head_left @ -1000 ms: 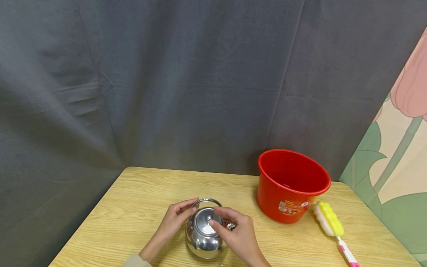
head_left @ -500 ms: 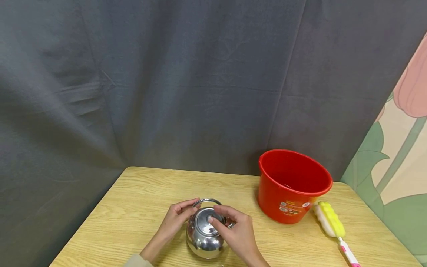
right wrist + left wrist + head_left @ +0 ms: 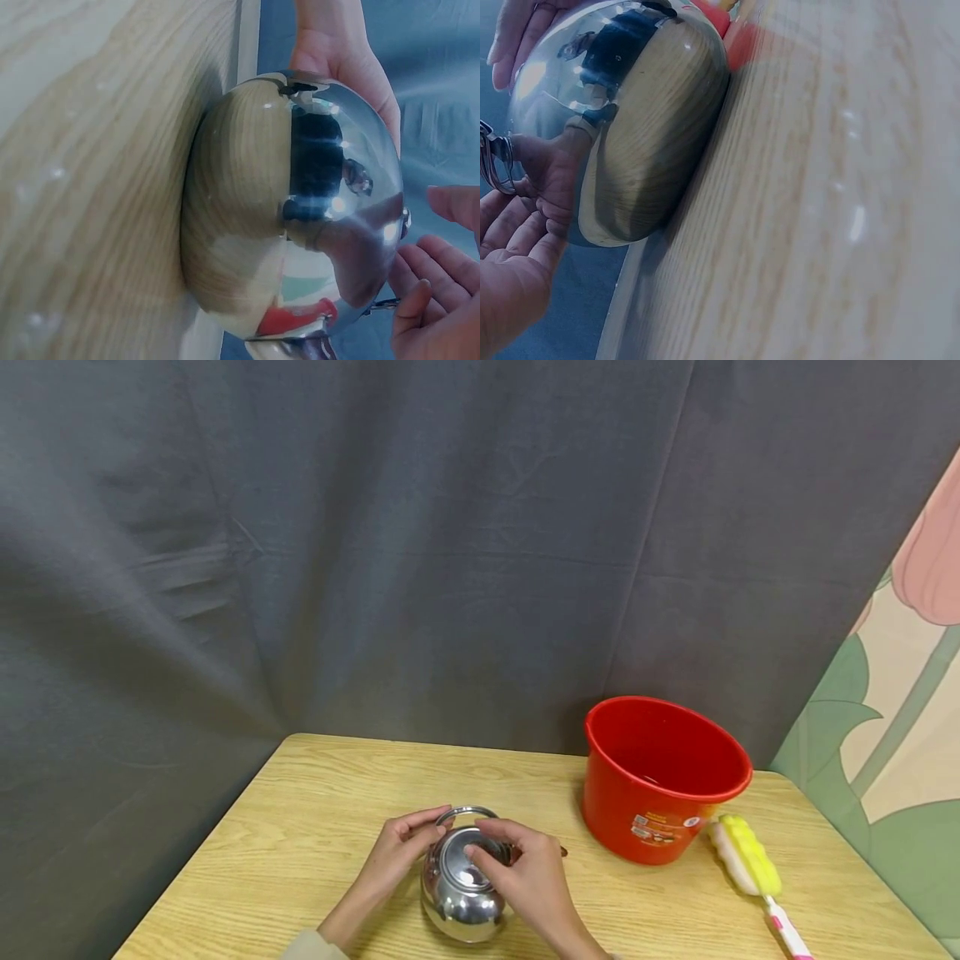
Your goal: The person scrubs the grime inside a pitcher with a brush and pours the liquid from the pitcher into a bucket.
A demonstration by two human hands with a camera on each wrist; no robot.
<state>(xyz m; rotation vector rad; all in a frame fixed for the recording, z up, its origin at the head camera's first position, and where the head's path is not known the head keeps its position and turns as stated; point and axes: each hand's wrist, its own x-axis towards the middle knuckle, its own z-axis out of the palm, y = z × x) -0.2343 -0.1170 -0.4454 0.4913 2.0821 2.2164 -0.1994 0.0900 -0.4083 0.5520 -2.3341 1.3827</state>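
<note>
A shiny steel kettle (image 3: 462,902) stands upright on the wooden table. Its round lid (image 3: 467,860) is on, and its wire handle (image 3: 467,811) is folded to the back. My left hand (image 3: 393,852) holds the kettle's left side by the handle, thumb and forefinger around its end. Over the lid hovers my right hand (image 3: 528,872), thumb and fingers spread about the knob (image 3: 406,223); in the right wrist view a gap shows between them and the knob. The spout (image 3: 296,349) is partly cut off at that view's lower edge.
A red bucket (image 3: 637,827) stands at the back right of the table (image 3: 337,777). Beside it lies a yellow and white sponge brush (image 3: 750,860) with a pink and white handle. A dark curtain (image 3: 450,568) hangs behind the table.
My right thumb and fingers have shifted slightly over the lid, and the kettle's shiny part beyond my right hand is now mostly hidden. My left hand stays on the kettle.
</note>
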